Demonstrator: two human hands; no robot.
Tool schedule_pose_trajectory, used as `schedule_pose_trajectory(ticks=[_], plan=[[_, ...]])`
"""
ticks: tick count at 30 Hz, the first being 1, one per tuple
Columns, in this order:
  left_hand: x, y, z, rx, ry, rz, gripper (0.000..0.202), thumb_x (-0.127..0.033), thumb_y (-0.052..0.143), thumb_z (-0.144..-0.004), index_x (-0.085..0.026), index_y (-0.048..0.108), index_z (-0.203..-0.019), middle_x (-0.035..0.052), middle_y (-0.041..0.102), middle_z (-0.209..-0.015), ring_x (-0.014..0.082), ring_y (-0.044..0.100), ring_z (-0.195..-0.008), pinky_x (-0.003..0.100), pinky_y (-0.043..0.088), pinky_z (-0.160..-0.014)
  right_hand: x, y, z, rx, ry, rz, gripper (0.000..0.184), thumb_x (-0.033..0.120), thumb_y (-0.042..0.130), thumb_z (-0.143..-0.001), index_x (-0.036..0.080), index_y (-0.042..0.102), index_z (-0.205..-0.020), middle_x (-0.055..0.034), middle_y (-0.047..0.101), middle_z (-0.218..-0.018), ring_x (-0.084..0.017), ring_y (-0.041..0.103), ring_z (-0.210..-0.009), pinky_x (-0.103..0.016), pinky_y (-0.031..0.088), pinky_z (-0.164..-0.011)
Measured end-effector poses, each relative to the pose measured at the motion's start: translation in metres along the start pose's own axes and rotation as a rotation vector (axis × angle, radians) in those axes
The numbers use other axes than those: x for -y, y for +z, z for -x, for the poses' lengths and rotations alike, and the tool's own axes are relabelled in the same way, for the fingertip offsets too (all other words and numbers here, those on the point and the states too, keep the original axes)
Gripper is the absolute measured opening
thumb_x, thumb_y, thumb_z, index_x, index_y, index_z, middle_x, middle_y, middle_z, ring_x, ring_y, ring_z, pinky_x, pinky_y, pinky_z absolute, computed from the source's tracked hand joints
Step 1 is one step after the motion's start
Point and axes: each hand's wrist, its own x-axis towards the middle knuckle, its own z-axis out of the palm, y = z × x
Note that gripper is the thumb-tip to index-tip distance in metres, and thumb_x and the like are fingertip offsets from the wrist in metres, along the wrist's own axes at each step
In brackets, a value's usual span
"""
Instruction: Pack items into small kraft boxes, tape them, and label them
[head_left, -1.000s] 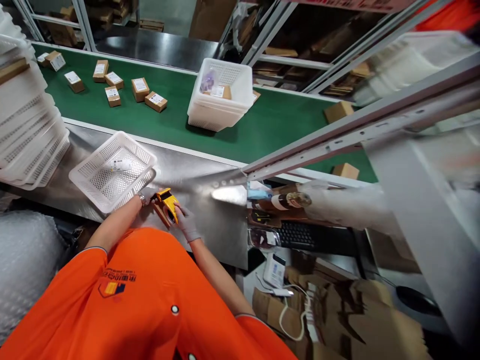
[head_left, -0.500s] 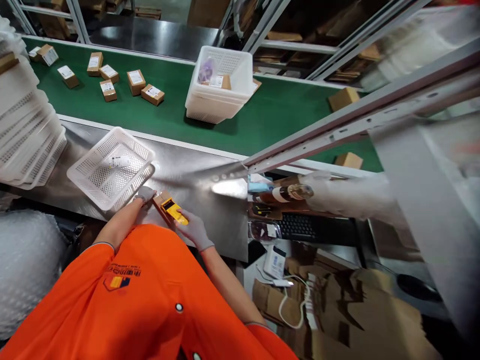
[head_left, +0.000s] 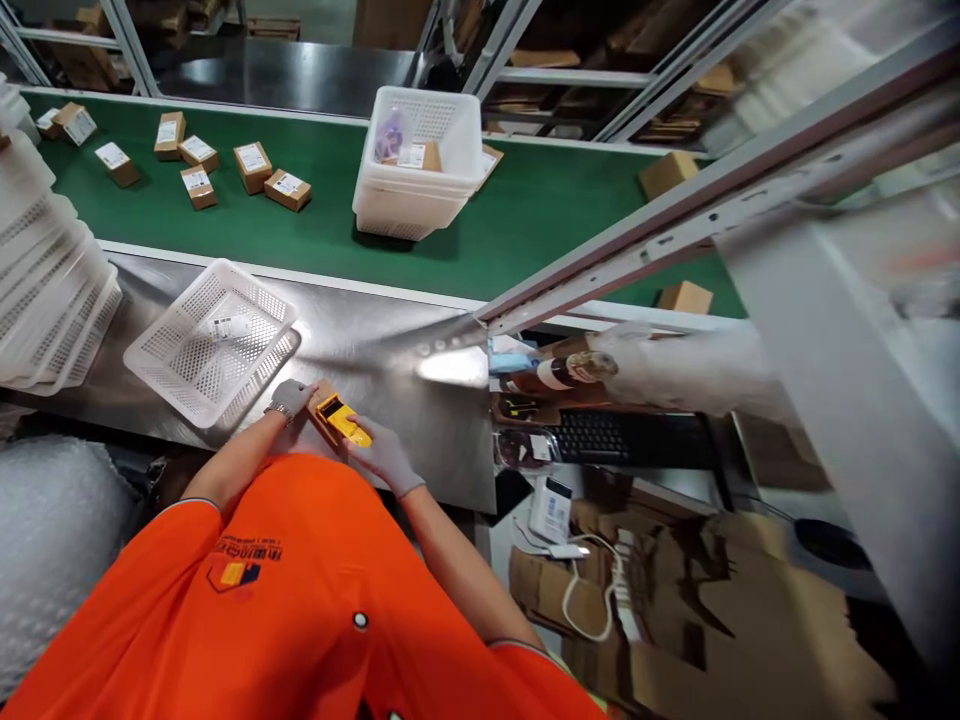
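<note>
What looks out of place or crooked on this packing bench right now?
The white basket on the steel bench sits skewed to the conveyor edge. Flattened cardboard is heaped loosely on the floor. The left hand and right hand hold a small box and yellow tool normally.

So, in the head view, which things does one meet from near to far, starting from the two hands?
Left hand and right hand on a small box → white basket → green belt → stacked baskets.
</note>
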Motion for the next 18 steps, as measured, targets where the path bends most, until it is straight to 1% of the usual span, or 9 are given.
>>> schedule_pose_trajectory(ticks=[2, 4, 10, 12, 13, 15, 16, 17, 18], plan=[[-0.001, 0.0, -0.001, -0.001, -0.001, -0.051, 0.066, -0.066, 0.052, -0.117, -0.014, 0.092, -0.107, 0.0178, 0.087, -0.104, 0.0262, 0.078, -0.092, 0.033, 0.042, -0.07, 0.004, -0.005, 0.001, 0.032, 0.046, 0.0, 0.058, 0.033, 0.084, -0.091, 0.024, 0.082, -0.148, -0.0103, 0.091, -0.128, -0.031, 0.088, -0.105, -0.042, 0.073, -0.095], [-0.001, -0.003, -0.004, 0.016, 0.017, -0.12, 0.068, -0.066, 0.051, -0.118, -0.013, 0.092, -0.11, 0.0192, 0.087, -0.107, 0.0274, 0.079, -0.095, 0.034, 0.043, -0.071, 0.003, -0.013, 0.01, 0.066, 0.068, 0.045, 0.06, 0.031, 0.084, -0.091, 0.026, 0.08, -0.151, -0.0081, 0.091, -0.125, -0.03, 0.089, -0.104, -0.04, 0.073, -0.093], [-0.004, -0.009, -0.01, 0.06, 0.008, -0.216, 0.073, -0.07, 0.048, -0.118, -0.01, 0.09, -0.112, 0.0186, 0.085, -0.103, 0.0275, 0.078, -0.093, 0.033, 0.046, -0.073, -0.03, -0.043, 0.064, 0.11, 0.089, 0.306, 0.059, 0.029, 0.084, -0.089, 0.027, 0.083, -0.148, -0.0093, 0.092, -0.124, -0.034, 0.089, -0.11, -0.037, 0.069, -0.096], [-0.006, -0.009, -0.007, 0.045, 0.012, -0.242, 0.067, -0.066, 0.051, -0.119, -0.01, 0.088, -0.116, 0.0191, 0.084, -0.109, 0.0279, 0.077, -0.097, 0.033, 0.049, -0.078, -0.038, -0.046, 0.071, 0.11, 0.102, 0.337, 0.06, 0.028, 0.084, -0.088, 0.028, 0.084, -0.148, -0.0084, 0.092, -0.123, -0.033, 0.089, -0.11, -0.036, 0.068, -0.094], [-0.008, -0.008, -0.005, -0.002, 0.05, -0.266, 0.061, -0.061, 0.053, -0.119, -0.01, 0.086, -0.122, 0.0202, 0.084, -0.117, 0.0292, 0.077, -0.104, 0.034, 0.052, -0.083, -0.041, -0.046, 0.072, 0.108, 0.099, 0.337, 0.06, 0.028, 0.084, -0.087, 0.028, 0.084, -0.147, -0.0082, 0.092, -0.124, -0.033, 0.089, -0.111, -0.036, 0.068, -0.094], [-0.011, -0.004, 0.002, -0.137, 0.197, -0.322, 0.048, -0.046, 0.058, -0.117, -0.01, 0.079, -0.141, 0.0228, 0.078, -0.14, 0.0331, 0.072, -0.125, 0.038, 0.056, -0.101, -0.044, -0.044, 0.07, 0.092, 0.086, 0.31, 0.058, 0.028, 0.084, -0.086, 0.028, 0.085, -0.144, -0.0086, 0.091, -0.126, -0.034, 0.088, -0.113, -0.036, 0.068, -0.096], [-0.014, 0.0, 0.007, -0.19, 0.306, -0.352, 0.048, -0.04, 0.064, -0.114, -0.01, 0.074, -0.15, 0.0234, 0.073, -0.152, 0.0349, 0.067, -0.138, 0.041, 0.054, -0.113, -0.045, -0.043, 0.068, 0.083, 0.078, 0.287, 0.057, 0.028, 0.084, -0.085, 0.028, 0.086, -0.143, -0.009, 0.091, -0.128, -0.034, 0.088, -0.114, -0.037, 0.068, -0.097], [-0.017, 0.006, 0.012, -0.202, 0.439, -0.386, 0.056, -0.037, 0.071, -0.108, -0.01, 0.069, -0.158, 0.0237, 0.067, -0.162, 0.037, 0.06, -0.149, 0.045, 0.049, -0.124, -0.047, -0.042, 0.067, 0.076, 0.071, 0.261, 0.057, 0.027, 0.083, -0.085, 0.028, 0.086, -0.141, -0.0094, 0.091, -0.128, -0.034, 0.088, -0.114, -0.038, 0.068, -0.098], [-0.02, 0.012, 0.017, -0.162, 0.582, -0.426, 0.068, -0.037, 0.08, -0.101, -0.011, 0.065, -0.162, 0.0236, 0.061, -0.17, 0.0394, 0.053, -0.158, 0.049, 0.042, -0.133, -0.048, -0.04, 0.066, 0.067, 0.067, 0.235, 0.056, 0.027, 0.083, -0.084, 0.027, 0.087, -0.14, -0.0097, 0.091, -0.127, -0.034, 0.088, -0.113, -0.039, 0.068, -0.099]])
